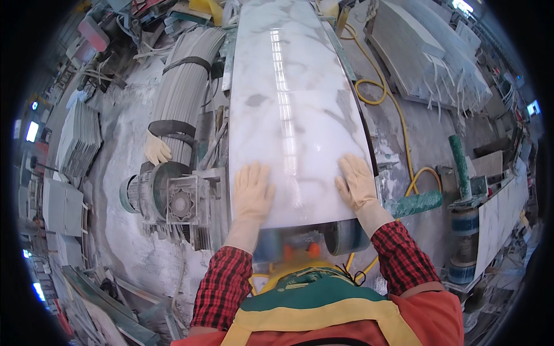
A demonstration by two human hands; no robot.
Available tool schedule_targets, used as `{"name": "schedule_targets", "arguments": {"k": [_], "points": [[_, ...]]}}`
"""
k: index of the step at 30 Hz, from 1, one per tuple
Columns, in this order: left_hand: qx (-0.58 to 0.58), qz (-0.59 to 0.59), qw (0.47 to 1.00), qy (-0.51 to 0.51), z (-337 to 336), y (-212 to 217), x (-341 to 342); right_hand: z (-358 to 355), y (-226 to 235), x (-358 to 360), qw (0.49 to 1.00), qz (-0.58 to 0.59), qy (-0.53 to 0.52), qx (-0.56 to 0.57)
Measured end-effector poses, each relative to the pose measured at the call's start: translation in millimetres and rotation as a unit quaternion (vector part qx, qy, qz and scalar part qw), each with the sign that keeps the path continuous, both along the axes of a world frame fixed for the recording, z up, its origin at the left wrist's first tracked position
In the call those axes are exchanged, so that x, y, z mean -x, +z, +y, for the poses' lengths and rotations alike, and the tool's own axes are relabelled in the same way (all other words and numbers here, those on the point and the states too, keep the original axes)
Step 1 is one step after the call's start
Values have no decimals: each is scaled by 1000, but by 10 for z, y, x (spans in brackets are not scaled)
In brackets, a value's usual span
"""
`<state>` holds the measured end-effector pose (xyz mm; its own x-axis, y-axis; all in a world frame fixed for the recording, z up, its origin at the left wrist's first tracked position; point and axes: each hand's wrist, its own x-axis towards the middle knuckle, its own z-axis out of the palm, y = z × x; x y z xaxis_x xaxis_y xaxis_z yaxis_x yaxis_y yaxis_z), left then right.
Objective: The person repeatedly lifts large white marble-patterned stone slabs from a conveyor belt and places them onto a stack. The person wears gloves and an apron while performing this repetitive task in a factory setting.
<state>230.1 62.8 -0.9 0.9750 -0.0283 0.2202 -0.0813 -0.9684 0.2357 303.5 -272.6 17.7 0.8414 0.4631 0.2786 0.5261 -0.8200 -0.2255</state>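
Stone slab [300,118] gleams, white with soft grey patches.

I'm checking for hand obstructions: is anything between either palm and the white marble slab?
Nothing visible except the cream gloves. The left hand and right hand lie flat on the marble slab; the yellow hose is off to its right.

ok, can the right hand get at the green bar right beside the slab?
Probably yes: the right hand rests on the slab near its right edge, and the green bar juts out just beyond, uncovered, though depth is unclear.
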Motion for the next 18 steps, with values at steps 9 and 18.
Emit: {"name": "schedule_targets", "arguments": {"k": [9,18], "points": [[15,-15,1000,-7,5,77,45,-51,-98,-130,993,-66,-78,-54],[7,-41,999,-14,-17,67,92,-137,-30,-344,998,-32,-50,-24]]}}
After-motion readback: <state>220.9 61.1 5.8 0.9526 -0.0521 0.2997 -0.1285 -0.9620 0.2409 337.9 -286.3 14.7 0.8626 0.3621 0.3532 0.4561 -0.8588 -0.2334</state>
